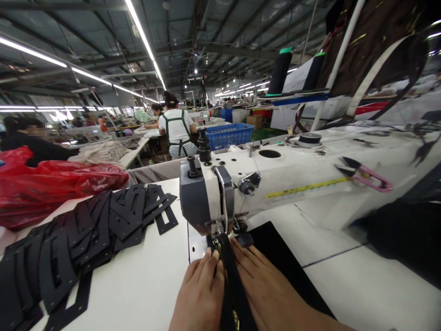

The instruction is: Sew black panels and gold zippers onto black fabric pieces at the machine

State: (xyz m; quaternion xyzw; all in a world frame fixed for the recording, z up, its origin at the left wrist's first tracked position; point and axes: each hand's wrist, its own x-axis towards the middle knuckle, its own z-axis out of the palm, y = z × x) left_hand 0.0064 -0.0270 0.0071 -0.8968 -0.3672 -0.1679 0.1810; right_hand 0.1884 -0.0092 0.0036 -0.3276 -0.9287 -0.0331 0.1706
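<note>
A black zipper (227, 271) with gold teeth runs from the lower edge up under the presser foot of a white sewing machine (220, 193). My left hand (203, 287) is on the zipper's left side, its fingers bent and drawn together at the edge just before the foot. Flat along the right side lies my right hand (263, 280), fingers stretched out toward the foot over a black fabric piece (280, 257). Part of this fabric is hidden beneath the right hand and forearm. The needle's tip cannot be made out.
Many black frame-shaped pieces (99, 225) overlap on the left of the white table (138, 280), beside a red plastic bag (62, 179). Pink-handled snips (372, 177) rest on the machine arm. Thread cones (280, 71) stand behind it. Co-workers sit farther back, near a blue crate (227, 135).
</note>
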